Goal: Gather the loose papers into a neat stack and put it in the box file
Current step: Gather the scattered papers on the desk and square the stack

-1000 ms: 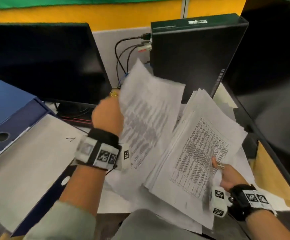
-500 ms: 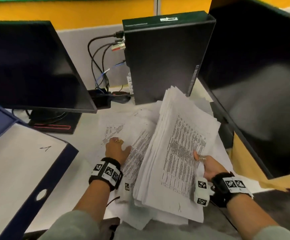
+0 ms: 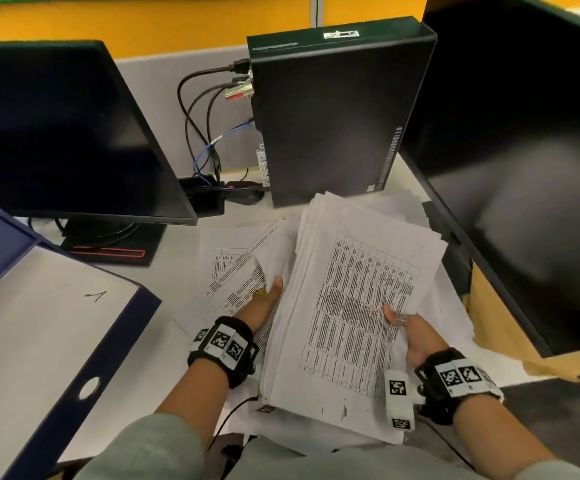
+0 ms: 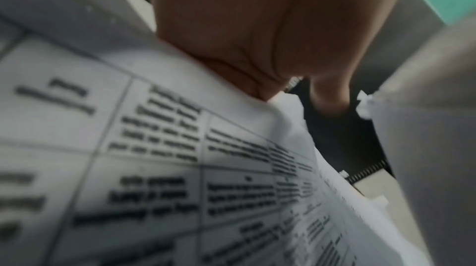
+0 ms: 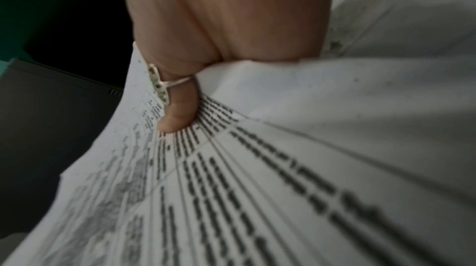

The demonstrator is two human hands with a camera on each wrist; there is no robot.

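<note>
Two hands meet on one thick stack of papers (image 3: 347, 306) at mid-desk. The right hand (image 3: 415, 336) grips its right edge, thumb (image 5: 180, 111) pressed on the printed top sheet with the other fingers hidden beneath. The left hand (image 3: 262, 304) lies against the stack's left edge with its fingers tucked under the sheets; whether they curl round the stack or simply rest there cannot be told, since the left wrist view is blurred. At least two or three loose sheets (image 3: 233, 268) lie on the desk (image 3: 164, 306) beside and under the stack, their exact count unclear. One blue box file (image 3: 49, 327) lies open at the left, cut off by the frame. Two dark monitors (image 3: 56, 133) flank one black computer case (image 3: 330, 112); the right monitor is partly cropped.
</note>
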